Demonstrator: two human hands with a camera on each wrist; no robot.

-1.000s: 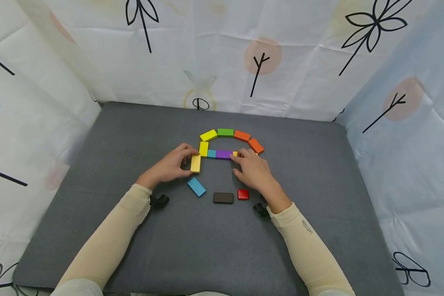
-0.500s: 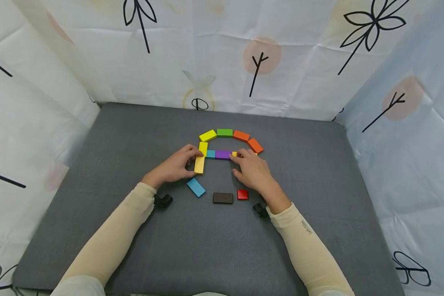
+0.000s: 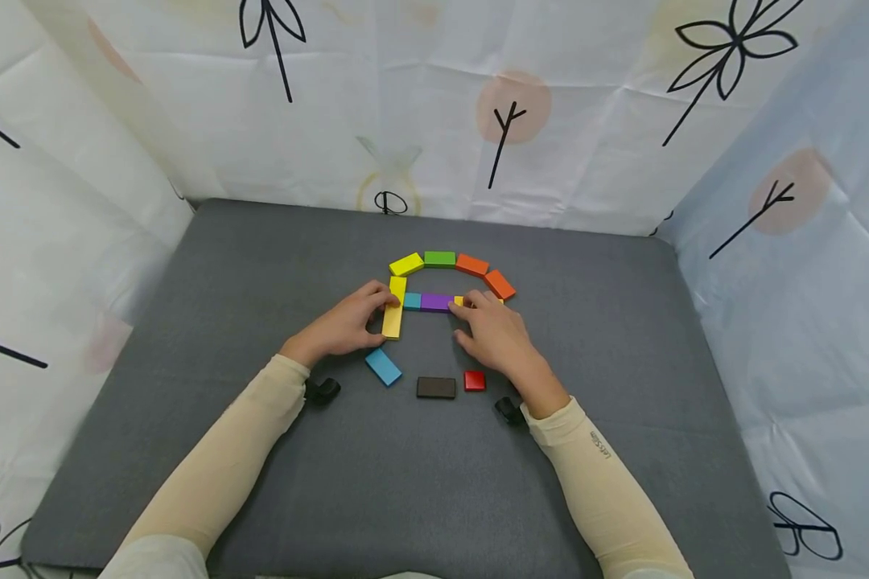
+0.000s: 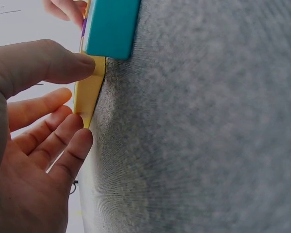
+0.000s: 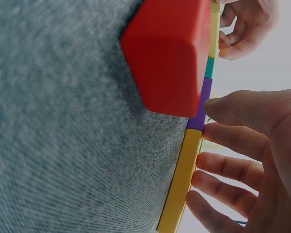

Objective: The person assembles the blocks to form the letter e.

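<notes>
In the head view my left hand (image 3: 343, 322) pinches a pale yellow block (image 3: 392, 323) lengthwise, thumb at its near end and fingertips at its far end. That block lies in line with a brighter yellow block (image 3: 398, 285), apparently touching it. A row of a teal block (image 3: 413, 301), a purple block (image 3: 435, 302) and an orange-yellow block (image 5: 182, 179) runs to the right. My right hand (image 3: 498, 326) covers most of the orange-yellow block. Its loosely extended fingers touch the row's far side in the right wrist view; the thumb is near the purple block.
Behind the row curve a yellow block (image 3: 407, 264), a green block (image 3: 440, 259) and two orange blocks (image 3: 472, 265). Nearer lie a blue block (image 3: 384, 367), a dark brown block (image 3: 436, 388) and a red block (image 3: 475, 381). Printed cloth walls surround the grey table (image 3: 405, 482).
My left hand has moved slightly right with the pale yellow block, bringing it into line below the brighter yellow block. My right hand has stayed in place.
</notes>
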